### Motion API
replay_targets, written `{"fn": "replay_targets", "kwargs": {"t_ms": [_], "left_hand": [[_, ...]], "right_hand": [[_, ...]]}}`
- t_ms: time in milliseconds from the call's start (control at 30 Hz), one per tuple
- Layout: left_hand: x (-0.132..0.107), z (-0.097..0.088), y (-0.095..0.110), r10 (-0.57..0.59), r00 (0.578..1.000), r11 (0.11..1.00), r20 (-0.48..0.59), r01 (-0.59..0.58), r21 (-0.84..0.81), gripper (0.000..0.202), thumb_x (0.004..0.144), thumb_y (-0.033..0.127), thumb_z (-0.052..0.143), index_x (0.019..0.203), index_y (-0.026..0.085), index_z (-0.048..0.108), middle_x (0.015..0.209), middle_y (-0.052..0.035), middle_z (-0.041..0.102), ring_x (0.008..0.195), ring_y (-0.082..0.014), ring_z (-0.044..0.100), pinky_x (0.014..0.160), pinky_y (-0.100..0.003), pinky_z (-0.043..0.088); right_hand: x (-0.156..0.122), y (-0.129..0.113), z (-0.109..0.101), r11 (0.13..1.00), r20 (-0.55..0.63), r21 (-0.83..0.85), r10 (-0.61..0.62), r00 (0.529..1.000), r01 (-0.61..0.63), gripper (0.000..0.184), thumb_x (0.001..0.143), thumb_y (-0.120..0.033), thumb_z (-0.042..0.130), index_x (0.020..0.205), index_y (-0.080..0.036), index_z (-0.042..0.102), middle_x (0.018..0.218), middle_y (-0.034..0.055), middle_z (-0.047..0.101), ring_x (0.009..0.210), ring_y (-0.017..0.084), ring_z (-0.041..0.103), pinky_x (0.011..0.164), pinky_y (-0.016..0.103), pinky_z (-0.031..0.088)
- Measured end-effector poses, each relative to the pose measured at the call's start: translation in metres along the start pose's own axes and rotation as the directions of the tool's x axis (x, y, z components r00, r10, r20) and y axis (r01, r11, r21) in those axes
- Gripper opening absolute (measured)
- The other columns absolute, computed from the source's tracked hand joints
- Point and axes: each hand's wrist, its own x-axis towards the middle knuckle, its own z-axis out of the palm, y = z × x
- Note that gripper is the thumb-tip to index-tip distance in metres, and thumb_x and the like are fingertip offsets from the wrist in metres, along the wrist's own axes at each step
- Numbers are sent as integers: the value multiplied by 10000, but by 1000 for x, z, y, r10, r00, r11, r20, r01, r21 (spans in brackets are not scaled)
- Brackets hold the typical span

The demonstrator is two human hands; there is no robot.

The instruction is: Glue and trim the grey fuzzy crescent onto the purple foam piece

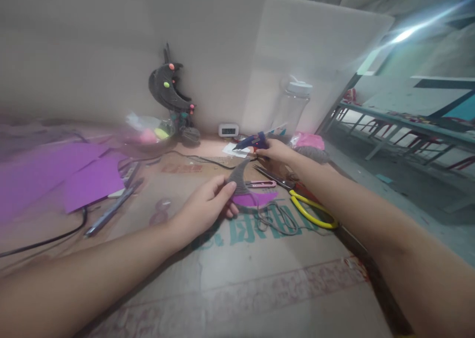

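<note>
My left hand [211,199] pinches a crescent [240,179] partly wrapped in grey cord, its lower part bare purple. A loose tangle of grey cord [278,219] trails from it over the cardboard [237,278]. Farther back, my right hand [276,152] is closed on a blue glue gun [254,141], whose nozzle points left above a small white paper [237,151]. Pink thread snips [261,184] lie just behind the crescent. Scissors with yellow handles [311,212] rest below my right forearm.
Purple sheets [92,179] and a pen-like stick [113,209] lie at left. A finished-looking dark crescent [166,88] with coloured beads stands against the wall. Behind are a bowl [148,135], a small digital clock [228,129], a clear bottle [291,105] and a pink packet [308,141].
</note>
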Motion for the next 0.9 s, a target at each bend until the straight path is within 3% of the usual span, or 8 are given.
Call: {"fn": "replay_targets", "kwargs": {"t_ms": [200,300,400,567,700,900], "left_hand": [[2,0,-5,22,1000,999,-4,-22,-27,198,939,392,490,955,196,513,664,10,654,584,-118,624,618,-240,503],[3,-1,-8,65,998,998,-6,-65,-21,195,924,387,524,972,198,517,703,9,645,639,-133,632,670,-270,512],[3,-1,-7,85,996,996,-15,-85,-12,180,918,368,536,965,195,523,698,18,617,652,-134,615,674,-269,492],[1,-1,3,135,988,990,-70,-131,53,158,914,341,533,887,186,553,715,25,568,664,-119,562,641,-236,438],[0,-2,5,112,986,992,-121,-103,75,164,915,359,523,890,197,526,679,35,568,614,-120,538,593,-234,418],[0,-1,1,69,992,995,-110,-60,83,210,892,403,562,901,197,518,679,16,627,624,-134,569,604,-246,434]], "right_hand": [[-7,-14,0,997,-126,76,10,992,0,261,804,-231,645,1035,-111,649,908,103,731,813,201,661,724,266,492],[-20,-15,-11,991,-145,133,7,989,12,220,840,-304,616,918,-107,674,731,88,710,671,177,650,641,257,486],[-46,-19,-25,979,-150,200,-6,989,37,304,874,-386,568,829,-113,693,615,75,678,587,159,635,579,243,475],[-114,-25,-41,928,-231,364,12,973,75,309,848,-370,587,970,-120,720,803,97,743,688,172,681,609,246,518],[-161,-16,-39,938,-318,337,33,948,81,289,823,-440,621,920,-192,732,809,52,745,750,202,701,698,296,556],[-188,-13,-19,933,-320,332,-28,947,140,262,795,-471,651,888,-232,705,882,47,750,819,249,713,787,359,576]]}}
